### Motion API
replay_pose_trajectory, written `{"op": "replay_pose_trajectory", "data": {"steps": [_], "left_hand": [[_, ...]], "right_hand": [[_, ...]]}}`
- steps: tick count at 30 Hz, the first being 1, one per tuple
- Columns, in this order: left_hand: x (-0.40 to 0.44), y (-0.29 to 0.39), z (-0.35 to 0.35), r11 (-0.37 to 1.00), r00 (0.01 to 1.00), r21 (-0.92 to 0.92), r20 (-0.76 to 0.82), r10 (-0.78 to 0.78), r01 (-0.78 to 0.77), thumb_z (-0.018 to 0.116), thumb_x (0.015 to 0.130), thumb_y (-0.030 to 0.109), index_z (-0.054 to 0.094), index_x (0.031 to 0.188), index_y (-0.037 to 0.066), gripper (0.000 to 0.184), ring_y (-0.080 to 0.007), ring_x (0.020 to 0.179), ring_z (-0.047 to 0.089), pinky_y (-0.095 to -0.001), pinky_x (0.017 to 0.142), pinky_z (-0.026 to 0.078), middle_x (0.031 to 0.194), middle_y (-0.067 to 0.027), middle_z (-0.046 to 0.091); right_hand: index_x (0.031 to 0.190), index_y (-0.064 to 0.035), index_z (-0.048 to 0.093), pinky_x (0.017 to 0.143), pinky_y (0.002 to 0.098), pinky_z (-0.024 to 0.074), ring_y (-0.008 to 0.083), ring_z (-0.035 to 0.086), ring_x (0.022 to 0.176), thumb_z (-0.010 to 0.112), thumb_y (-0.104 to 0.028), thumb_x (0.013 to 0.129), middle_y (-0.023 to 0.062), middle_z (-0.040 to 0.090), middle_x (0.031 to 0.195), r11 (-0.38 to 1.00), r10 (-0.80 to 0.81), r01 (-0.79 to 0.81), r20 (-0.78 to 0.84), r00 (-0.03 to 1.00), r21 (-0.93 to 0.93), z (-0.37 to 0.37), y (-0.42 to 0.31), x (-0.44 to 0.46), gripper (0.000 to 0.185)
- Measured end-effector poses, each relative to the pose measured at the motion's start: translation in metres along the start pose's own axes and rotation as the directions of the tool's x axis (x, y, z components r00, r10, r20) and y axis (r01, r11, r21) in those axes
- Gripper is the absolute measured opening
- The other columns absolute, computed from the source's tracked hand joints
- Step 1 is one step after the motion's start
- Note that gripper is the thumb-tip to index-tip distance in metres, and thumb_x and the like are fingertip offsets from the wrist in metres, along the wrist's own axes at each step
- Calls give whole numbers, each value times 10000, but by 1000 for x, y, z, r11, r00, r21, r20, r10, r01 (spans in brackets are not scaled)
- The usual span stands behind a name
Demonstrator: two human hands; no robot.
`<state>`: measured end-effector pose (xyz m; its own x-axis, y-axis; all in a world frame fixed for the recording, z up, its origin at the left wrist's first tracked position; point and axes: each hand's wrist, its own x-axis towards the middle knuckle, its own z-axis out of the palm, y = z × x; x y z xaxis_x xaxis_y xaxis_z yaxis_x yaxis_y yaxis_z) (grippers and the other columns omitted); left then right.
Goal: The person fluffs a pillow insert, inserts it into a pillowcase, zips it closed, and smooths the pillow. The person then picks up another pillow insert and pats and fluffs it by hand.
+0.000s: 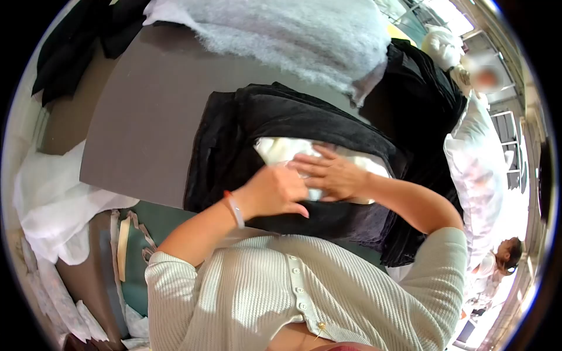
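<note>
right hand (pixel 331 174) spread over white cloth (pixel 275 150) | left hand (pixel 276 190) curled, grip unclear | cloth atop black fabric (pixel 219 143), near side of tabletop (pixel 146 126) | even palm pressure likely smooths best without dragging black layers

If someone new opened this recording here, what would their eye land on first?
Probably the bright white cloth in the middle, standing out against the black cloth beneath it, with the right hand spread over it and the left hand close beside. Next might come the fluffy pale sheet at the top of the view, on the far side of the grey table.
</note>
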<state>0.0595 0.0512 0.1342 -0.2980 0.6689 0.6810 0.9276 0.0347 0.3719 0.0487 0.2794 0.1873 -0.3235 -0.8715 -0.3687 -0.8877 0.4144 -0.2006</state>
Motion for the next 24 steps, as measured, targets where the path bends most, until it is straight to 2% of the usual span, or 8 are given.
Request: {"op": "replay_pose_trajectory", "data": {"steps": [2, 3, 4, 5, 11, 16, 21, 24], "left_hand": [[9, 4, 14, 999, 1000, 39, -14, -6, 6, 734, 719, 429, 605, 683, 126, 331, -212, 650, 603, -342, 627, 500, 678, -29, 578], [17, -7, 16, 995, 996, 95, -86, 2, 6, 742, 722, 409, 615, 694, 129, 309, -208, 639, 606, -338, 619, 504, 685, -32, 588], [17, -25, 29, 991, 986, 132, -164, -16, 38, 743, 731, 382, 617, 705, 122, 290, -207, 636, 605, -335, 585, 496, 684, -34, 589], [20, -40, 35, 989, 979, 130, -197, -44, 71, 742, 737, 370, 618, 719, 106, 292, -218, 633, 602, -329, 557, 486, 682, -40, 584], [11, -28, 21, 978, 981, 156, -158, -116, 140, 749, 726, 374, 548, 719, 86, 351, -255, 653, 583, -350, 596, 477, 685, -56, 567], [8, -3, 10, 945, 986, 286, -102, -133, 157, 739, 729, 397, 523, 713, 100, 368, -235, 625, 550, -341, 617, 445, 640, -48, 510], [19, 20, -5, 955, 988, 271, -128, -91, 123, 741, 732, 372, 554, 703, 106, 326, -213, 626, 549, -320, 620, 434, 644, -33, 529], [32, -3, -11, 949, 977, 286, -201, -73, 130, 743, 738, 345, 563, 705, 104, 302, -226, 648, 585, -345, 596, 452, 676, -39, 570]], "right_hand": [[1257, -143, 587, 1195, 517, 101, 209, 187, 1462, 622, -246, 759, 46, 409, 1478, 971, 8, -17, -40, 999, -238, 51, -3, 22, 510], [1174, -121, 640, 1197, 498, 122, 236, 287, 1418, 585, -179, 775, 51, 543, 1338, 976, -210, 146, -513, 832, -164, 134, 40, 32, 407], [1133, -96, 651, 1194, 442, 168, 270, 371, 1356, 596, -165, 778, 66, 579, 1271, 976, 110, 32, -611, 784, 217, 159, 47, 45, 366], [1197, -82, 603, 1181, 381, 215, 293, 380, 1339, 578, -160, 802, 98, 535, 1320, 541, 498, -38, -283, 820, 840, 115, 26, 36, 404], [1194, -47, 590, 1050, 430, 381, 330, 463, 1257, 641, -146, 779, 131, 544, 1306, 972, -232, 162, -570, 789, -171, 48, 45, 19, 429], [1037, -67, 633, 777, 374, 483, 305, 580, 936, 701, -191, 765, 93, 607, 1014, 908, 118, -399, -839, 531, -125, -27, 16, 1, 307], [799, -62, 586, 639, 406, 455, 301, 601, 841, 692, -237, 807, 96, 626, 879, 910, 292, -413, -755, 588, 31, -10, 43, 41, 205], [743, 5, 532, 578, 428, 416, 406, 523, 647, 610, -218, 916, 217, 535, 681, 769, 609, -155, -638, 471, 620, -12, 10, 48, 292]]}}
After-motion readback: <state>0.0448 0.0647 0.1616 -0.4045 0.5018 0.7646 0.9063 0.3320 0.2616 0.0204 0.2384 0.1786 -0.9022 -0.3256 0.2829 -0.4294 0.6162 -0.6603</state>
